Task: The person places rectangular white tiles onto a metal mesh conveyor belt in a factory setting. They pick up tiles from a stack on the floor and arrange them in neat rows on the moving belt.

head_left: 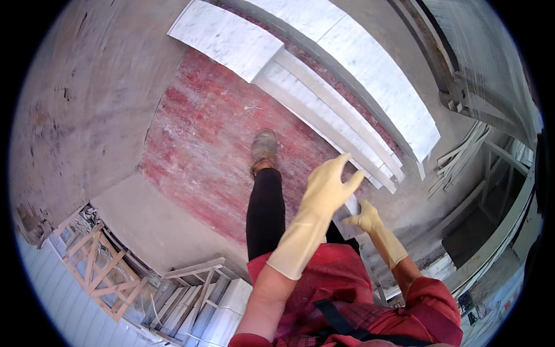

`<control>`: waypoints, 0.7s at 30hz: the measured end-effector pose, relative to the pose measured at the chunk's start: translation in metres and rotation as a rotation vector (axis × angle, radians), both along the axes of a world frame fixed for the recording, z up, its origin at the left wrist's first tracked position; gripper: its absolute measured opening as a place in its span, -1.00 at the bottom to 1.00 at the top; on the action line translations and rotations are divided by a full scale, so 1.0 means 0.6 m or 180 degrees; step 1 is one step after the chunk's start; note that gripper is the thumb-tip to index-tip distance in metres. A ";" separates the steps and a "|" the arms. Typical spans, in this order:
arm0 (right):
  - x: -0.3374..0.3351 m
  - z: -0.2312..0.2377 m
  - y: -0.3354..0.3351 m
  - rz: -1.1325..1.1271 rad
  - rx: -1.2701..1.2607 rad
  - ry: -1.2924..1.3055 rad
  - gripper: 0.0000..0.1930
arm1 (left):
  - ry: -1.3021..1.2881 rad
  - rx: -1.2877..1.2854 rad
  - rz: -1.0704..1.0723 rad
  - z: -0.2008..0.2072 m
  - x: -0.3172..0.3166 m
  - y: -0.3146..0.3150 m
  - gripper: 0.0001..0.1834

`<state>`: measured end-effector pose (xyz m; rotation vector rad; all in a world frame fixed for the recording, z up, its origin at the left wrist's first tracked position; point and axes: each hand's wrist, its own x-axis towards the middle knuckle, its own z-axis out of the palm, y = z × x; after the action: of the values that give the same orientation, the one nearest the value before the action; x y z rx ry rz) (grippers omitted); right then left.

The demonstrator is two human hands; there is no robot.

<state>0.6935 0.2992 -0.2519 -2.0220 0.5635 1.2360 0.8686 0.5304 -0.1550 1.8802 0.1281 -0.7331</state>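
Note:
My left hand (328,180), in a long cream rubber glove, is open, its thumb and fingers spread. It is near the ends of several narrow white stone strips (341,136) but looks apart from them. Lower right, my right hand (367,218), in a matching glove, has its thumb across a pale strip of stone (347,229) and appears closed on its edge. My arm and glove partly hide that strip. Beyond the strips lie a squarish white slab (228,37) and a long row of white slabs (370,55).
My boot (264,149) stands on the dusty red floor (202,115). Lower left are a wooden frame (98,272) and a rack of stacked slabs (193,303). Loose thin strips (462,153) lie to the right, near a sheet-covered structure (491,63).

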 end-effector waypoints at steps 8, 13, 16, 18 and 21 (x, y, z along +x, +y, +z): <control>-0.187 0.204 -0.117 -0.1727 0.0392 -0.0143 -0.02 | 0.0742 -0.0356 0.0170 -0.059 -0.130 -0.059 -0.22; -0.230 0.313 -0.177 -0.2183 0.0888 -0.0684 0.00 | 0.2334 -0.1741 0.0515 -0.035 -0.293 -0.158 -0.23; -0.220 0.406 -0.196 -0.1990 0.1384 -0.0974 0.03 | 0.2812 -0.2939 0.0724 0.011 -0.394 -0.245 -0.22; -0.218 0.454 -0.205 -0.1905 0.1673 -0.1209 0.02 | 0.2607 -0.3907 0.0660 0.054 -0.432 -0.295 -0.22; -0.225 0.494 -0.222 -0.1604 0.1997 -0.1447 -0.01 | 0.1759 -0.4819 0.0548 0.169 -0.455 -0.321 -0.21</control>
<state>0.5584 0.1661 0.0444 -1.4305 0.3636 0.5265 0.5959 0.3378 -0.0538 0.2140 0.0431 -0.8288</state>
